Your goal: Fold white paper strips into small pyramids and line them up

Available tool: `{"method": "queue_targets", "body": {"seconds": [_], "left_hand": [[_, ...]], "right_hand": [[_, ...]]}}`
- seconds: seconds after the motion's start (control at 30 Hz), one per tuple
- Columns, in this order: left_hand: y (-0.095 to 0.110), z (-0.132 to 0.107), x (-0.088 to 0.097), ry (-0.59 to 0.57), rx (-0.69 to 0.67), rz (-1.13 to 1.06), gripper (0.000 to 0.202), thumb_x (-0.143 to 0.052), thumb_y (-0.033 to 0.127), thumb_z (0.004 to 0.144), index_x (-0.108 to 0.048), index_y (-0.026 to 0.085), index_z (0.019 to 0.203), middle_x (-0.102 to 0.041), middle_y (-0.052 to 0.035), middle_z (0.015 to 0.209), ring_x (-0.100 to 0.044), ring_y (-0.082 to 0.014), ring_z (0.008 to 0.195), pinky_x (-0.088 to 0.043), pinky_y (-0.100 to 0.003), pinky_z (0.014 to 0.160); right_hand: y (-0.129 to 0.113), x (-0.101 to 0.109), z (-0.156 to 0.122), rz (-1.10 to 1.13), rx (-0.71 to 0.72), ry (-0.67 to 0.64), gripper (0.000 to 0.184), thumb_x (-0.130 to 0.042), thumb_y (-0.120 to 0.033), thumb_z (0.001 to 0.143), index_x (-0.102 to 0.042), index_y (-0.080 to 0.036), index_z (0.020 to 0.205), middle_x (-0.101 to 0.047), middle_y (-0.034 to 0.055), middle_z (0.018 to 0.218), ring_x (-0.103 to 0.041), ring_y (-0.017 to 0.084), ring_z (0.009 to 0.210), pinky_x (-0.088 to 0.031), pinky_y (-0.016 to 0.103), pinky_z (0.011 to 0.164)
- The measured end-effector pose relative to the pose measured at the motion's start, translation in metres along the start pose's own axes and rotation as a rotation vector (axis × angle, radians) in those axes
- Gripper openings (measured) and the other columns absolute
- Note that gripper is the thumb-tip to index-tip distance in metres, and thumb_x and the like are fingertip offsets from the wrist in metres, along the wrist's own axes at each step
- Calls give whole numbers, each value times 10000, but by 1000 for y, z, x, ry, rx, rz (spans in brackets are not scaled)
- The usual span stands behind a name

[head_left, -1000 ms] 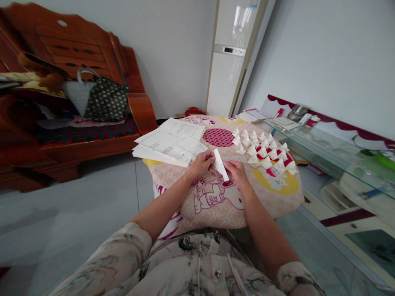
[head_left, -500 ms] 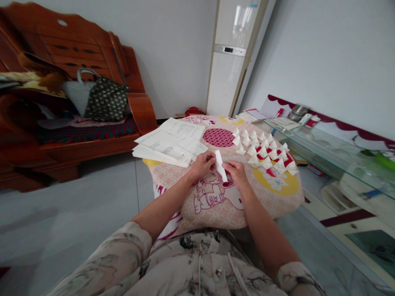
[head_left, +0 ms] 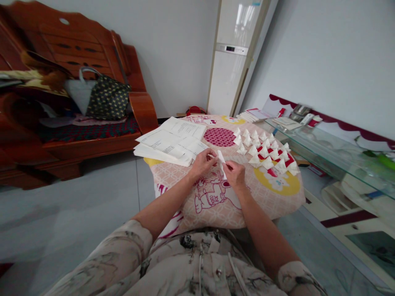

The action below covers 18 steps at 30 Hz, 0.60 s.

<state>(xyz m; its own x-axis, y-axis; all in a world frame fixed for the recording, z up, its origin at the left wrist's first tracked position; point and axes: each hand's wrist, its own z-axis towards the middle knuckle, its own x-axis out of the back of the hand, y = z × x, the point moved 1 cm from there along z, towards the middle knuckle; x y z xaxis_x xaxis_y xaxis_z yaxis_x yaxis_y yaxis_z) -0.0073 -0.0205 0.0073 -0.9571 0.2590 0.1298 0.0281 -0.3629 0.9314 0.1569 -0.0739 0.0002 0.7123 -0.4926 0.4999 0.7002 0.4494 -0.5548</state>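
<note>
Between my hands, above the patterned tablecloth [head_left: 197,222], is a narrow folded strip of white paper [head_left: 221,158]. My left hand [head_left: 204,162] pinches its left edge with bent fingers. On the other side, my right hand [head_left: 235,173] grips the strip between thumb and fingers, covering part of it. Rows of small white folded paper pyramids [head_left: 267,163] stand to the right on the cloth. A loose stack of printed paper sheets [head_left: 165,142] lies to the left, close beyond my left hand.
A glass-topped cabinet [head_left: 333,156] runs along the right wall beside the table, with small items on it. At the left stands a wooden sofa [head_left: 143,113] with bags [head_left: 108,98] on its seat. A tall white appliance [head_left: 228,78] stands at the back.
My right hand has moved slightly left and turned inward over the paper strip, which now shows less of its face. The pyramids and sheets have stayed in place.
</note>
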Motion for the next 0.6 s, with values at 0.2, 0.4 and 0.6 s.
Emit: {"method": "queue_targets", "body": {"seconds": [0.2, 0.4, 0.6], "left_hand": [[9, -5, -4, -152, -64, 66, 315, -706, 457, 809, -638, 150, 795, -650, -11, 699, -605, -129, 637, -460, -232, 601], [4, -3, -6, -96, -84, 71, 317, -664, 453, 840, -614, 152, 755, -626, -10, 671, -589, -134, 633, -461, -241, 600], [2, -2, -6, -75, -47, 37, 278, -649, 415, 827, -620, 147, 759, -639, -18, 694, -611, -137, 651, -485, -243, 628]], "right_hand": [[2, -7, -3, -205, 180, 40, 248, -504, -142, 880, -584, -197, 652, -603, 43, 643, -512, 165, 627, -374, 278, 614], [-3, -7, -2, -145, 251, -12, 156, -513, -127, 874, -646, -183, 815, -640, 69, 745, -577, 193, 698, -446, 287, 655], [-5, -6, -1, -57, 238, -41, 138, -548, -153, 874, -675, -173, 926, -661, 76, 805, -596, 191, 711, -492, 295, 687]]}}
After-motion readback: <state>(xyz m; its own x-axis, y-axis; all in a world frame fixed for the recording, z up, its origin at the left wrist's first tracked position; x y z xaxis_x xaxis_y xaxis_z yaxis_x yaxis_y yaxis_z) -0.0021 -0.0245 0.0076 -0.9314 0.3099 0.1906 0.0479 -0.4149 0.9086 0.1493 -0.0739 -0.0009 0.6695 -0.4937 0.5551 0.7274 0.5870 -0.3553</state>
